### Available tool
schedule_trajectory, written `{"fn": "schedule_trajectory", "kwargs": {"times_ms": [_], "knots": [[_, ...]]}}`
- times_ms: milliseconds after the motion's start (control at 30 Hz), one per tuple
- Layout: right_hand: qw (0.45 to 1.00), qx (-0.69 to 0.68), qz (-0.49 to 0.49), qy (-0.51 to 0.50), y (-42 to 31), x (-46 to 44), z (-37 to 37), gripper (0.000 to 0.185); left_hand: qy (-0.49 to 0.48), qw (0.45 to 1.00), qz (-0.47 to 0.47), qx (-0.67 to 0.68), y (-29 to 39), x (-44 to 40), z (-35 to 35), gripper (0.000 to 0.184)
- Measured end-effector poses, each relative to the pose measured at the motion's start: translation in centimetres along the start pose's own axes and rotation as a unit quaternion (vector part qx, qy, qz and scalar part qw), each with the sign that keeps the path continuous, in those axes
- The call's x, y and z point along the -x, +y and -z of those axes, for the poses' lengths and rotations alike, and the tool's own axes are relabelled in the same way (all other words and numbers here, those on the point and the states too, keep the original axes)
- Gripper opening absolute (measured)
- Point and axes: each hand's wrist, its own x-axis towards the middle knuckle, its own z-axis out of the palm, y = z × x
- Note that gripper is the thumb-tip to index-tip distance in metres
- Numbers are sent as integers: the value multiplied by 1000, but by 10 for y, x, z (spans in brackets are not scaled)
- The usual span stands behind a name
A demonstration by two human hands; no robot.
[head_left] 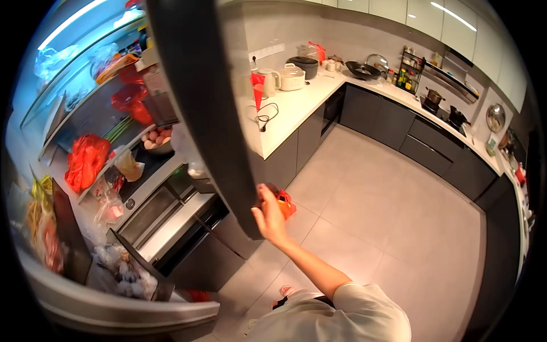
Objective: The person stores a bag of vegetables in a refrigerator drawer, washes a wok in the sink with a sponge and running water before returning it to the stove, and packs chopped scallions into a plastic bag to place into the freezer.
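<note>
My right hand (270, 218) is at the lower outer edge of the dark refrigerator door (202, 108), its thumb toward the door's edge and its fingers curled against the outer side. A red bag (286, 204) with something orange shows just behind the hand; whether they touch I cannot tell. My left hand is out of view. To the left the refrigerator stands open, with a red plastic bag (86, 162), eggs (156, 138) in a bowl and several wrapped foods on its shelves.
The other refrigerator door (125, 305), its bins full of bagged food, swings out at the lower left. Beyond the tiled floor (393, 205), an L-shaped white counter (302, 102) carries a kettle (270, 81), a white cooker (292, 78), a wok (363, 70) and stove pots (434, 97).
</note>
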Motion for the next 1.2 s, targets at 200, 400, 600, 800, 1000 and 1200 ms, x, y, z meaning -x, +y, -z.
{"fn": "schedule_trajectory", "kwargs": {"times_ms": [200, 400, 600, 800, 1000, 1200], "knots": [[994, 70, 25, -82, -14, 8, -44, 57, -106, 976, -33, 187, 1, 42, -117, 88], [974, 77, 8, -211, -11, 10, -78, 66, -132, 964, -229, 8, 85, 41, -220, 67], [940, 101, -36, -325, -13, 5, -59, 90, -201, 969, -144, 8, 91, 68, -300, 60], [928, 84, -16, -362, -8, -2, -58, 87, -294, 952, -31, 77, 99, 73, -332, 67], [914, 106, 64, -387, 26, -30, -98, 69, -289, 955, 38, 56, 111, 85, -350, 70], [858, 108, 80, -496, 98, -52, -101, 75, -227, 973, 33, 41, 133, 141, -367, 59]]}}
